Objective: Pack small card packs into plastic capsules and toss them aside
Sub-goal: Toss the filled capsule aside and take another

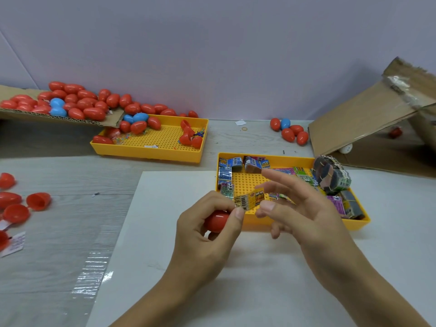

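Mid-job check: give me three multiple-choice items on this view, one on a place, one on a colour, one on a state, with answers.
1. Where do the loose card packs lie?
A. near tray
B. far tray
C. cardboard flap

2. What colour is the capsule in the left hand?
A. blue
B. red
C. yellow

3. How is the right hand?
A. a fist
B. gripping a capsule
C. fingers spread, thumb at the pack

Answers:
1 A, the packs sit in the near tray.
2 B, the left hand grips a red capsule.
3 C, the right hand is spread beside the pack, which the left hand pinches.

The left hand [207, 223] hides most of the red capsule [217, 220].
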{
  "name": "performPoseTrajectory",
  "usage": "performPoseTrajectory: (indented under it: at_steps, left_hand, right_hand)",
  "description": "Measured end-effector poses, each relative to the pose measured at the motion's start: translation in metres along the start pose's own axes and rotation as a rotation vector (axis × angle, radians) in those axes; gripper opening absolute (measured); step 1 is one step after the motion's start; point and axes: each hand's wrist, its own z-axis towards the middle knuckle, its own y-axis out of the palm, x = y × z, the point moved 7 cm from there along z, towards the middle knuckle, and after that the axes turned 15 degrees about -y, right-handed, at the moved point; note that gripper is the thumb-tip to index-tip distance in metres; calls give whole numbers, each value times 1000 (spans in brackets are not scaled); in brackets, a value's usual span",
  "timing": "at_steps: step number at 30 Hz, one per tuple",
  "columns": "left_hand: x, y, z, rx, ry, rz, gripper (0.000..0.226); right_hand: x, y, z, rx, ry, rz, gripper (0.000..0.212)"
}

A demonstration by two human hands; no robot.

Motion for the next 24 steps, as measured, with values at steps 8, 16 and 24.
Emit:
performPoseTrajectory:
  at_steps: [8,16,24]
  left_hand:
    - [-5,0,0,-23,-76,-52,18]
    - [2,-9,-5,135,-58,-33,19]
    - [-1,1,-2,-25,-78,-27,14]
  right_hand:
    - [11,2,0,-25,105,107,31]
    - [-9,-6,-3,130,-203,-140,17]
    - [-24,9,-13,18,-492,-464,8]
